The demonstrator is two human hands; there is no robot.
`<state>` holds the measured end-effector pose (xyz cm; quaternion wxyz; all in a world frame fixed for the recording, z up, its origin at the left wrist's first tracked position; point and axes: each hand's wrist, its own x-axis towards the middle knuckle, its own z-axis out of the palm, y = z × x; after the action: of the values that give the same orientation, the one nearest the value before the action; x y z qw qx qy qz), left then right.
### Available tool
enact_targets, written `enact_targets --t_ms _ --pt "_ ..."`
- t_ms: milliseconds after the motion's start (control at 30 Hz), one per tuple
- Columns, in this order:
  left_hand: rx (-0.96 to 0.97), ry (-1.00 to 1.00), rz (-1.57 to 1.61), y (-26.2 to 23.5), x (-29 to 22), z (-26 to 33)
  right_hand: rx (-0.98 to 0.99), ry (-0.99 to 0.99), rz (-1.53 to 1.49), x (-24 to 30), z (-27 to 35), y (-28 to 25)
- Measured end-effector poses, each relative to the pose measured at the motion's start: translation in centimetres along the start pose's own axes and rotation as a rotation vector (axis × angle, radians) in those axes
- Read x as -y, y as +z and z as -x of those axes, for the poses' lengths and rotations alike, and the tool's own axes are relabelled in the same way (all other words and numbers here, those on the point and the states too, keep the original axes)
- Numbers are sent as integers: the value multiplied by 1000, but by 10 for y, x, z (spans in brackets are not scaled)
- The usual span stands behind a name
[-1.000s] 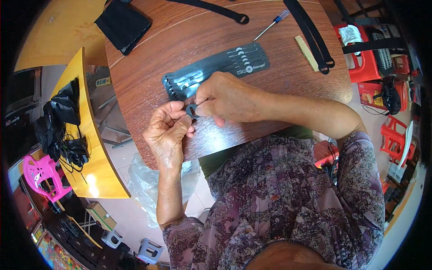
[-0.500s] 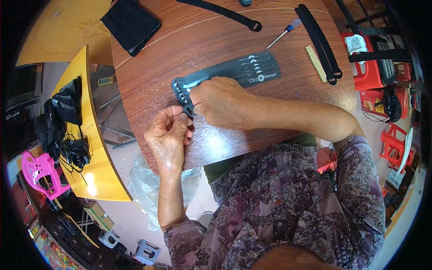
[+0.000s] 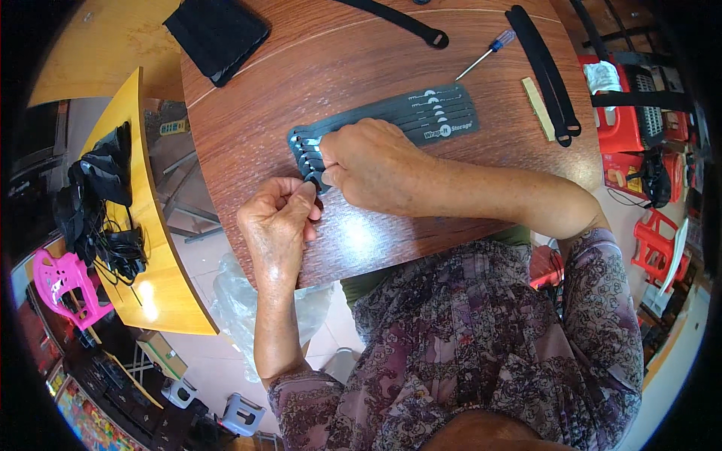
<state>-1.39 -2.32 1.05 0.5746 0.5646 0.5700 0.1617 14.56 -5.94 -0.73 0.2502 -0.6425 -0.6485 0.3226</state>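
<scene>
1. The left hand [image 3: 277, 225] pinches the near-left end of a bundle of black straps [image 3: 391, 120], which lies across the round wooden table [image 3: 301, 68].
2. The right hand [image 3: 372, 165] is closed over the same end, apparently gripping one strap; its fingertips are hidden.
3. Since a second ago both hands have hardly moved, so the fiddling at that end goes on.
4. A screwdriver [image 3: 481, 56] lies untouched at the far right.
</scene>
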Motion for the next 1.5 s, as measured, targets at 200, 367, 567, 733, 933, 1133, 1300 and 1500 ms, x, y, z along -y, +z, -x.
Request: enact_targets --t_ms 200,367,567,733,933,1133,1300,1500 --pt "12 -16 7 -4 3 -2 92 33 50 9 -4 -11" --pt "7 -26 -1 -3 1 -2 33 -5 49 6 -6 -9" --pt "6 -38 -35 -4 0 -2 46 18 54 5 -10 -8" --pt "6 -42 -36 -3 1 -3 62 48 31 4 -11 -8" --pt "11 -37 -39 -3 1 -2 13 14 -28 4 -10 -9" --pt "-16 21 -67 -3 4 -4 11 37 -25 5 -12 -9" --pt "-6 70 -88 -4 10 -6 -2 36 -2 6 -12 -8" --pt "-32 65 -127 -1 4 -4 8 32 -6 4 -14 -6"
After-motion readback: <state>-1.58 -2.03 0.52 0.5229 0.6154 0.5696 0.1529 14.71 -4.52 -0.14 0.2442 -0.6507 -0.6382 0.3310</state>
